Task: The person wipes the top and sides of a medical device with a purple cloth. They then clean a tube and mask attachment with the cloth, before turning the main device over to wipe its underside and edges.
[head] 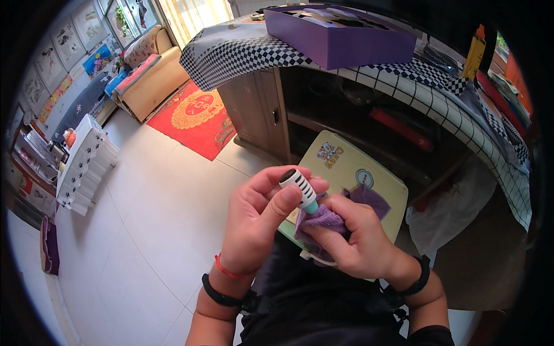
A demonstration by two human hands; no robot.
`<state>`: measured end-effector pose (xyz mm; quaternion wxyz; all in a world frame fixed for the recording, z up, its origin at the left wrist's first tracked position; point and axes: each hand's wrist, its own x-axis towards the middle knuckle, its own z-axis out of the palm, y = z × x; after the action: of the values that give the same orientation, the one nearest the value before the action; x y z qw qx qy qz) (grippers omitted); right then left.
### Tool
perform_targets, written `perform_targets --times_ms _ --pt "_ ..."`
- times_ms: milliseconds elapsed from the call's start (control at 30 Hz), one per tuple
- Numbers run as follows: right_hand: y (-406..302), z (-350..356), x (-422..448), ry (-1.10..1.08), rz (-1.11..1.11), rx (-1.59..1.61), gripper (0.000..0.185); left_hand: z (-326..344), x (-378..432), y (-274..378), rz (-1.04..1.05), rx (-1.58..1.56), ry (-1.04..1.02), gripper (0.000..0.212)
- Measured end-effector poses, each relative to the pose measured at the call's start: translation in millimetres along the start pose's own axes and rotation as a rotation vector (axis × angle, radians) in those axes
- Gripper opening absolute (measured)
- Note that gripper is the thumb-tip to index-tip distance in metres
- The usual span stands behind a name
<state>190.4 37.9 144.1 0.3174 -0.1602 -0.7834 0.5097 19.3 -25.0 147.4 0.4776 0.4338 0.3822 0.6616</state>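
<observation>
Between the thumb and fingers of my left hand (259, 203) is a small white cylinder (298, 186) with black stripes, a dark end and a teal lower part. Its teal end meets a purple terry cloth (324, 218), bunched in my right hand (359, 238). The cloth hides the tip of the cylinder. One flap of the cloth hangs past my right hand. Under both hands lies a pale yellow-green plastic case (381, 207) with a cartoon sticker (330, 153), a round badge (365, 177) and a light handle (318, 258).
A purple open box (368, 47) stands on the checkered tablecloth (255, 49) of a wooden cabinet (255, 112) ahead. Inside its dark shelf lies a red object (402, 127). A clear plastic bag (450, 207) hangs at right. A red mat (194, 116) covers some floor tiles.
</observation>
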Motion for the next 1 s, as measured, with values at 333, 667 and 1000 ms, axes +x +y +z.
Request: perform_targets --times_ms 333,667,1000 --pt "17 -9 3 -0.253 0.371 0.702 0.030 -10 3 -13 -0.017 -0.206 -0.133 0.045" --pt "3 -1 -1 -0.143 0.221 0.294 0.015 -6 -4 -14 0.112 -0.112 0.041 0.037" --pt "20 -10 -29 -0.173 0.111 -0.019 0.014 -17 -6 -20 0.195 -0.143 0.120 0.038"
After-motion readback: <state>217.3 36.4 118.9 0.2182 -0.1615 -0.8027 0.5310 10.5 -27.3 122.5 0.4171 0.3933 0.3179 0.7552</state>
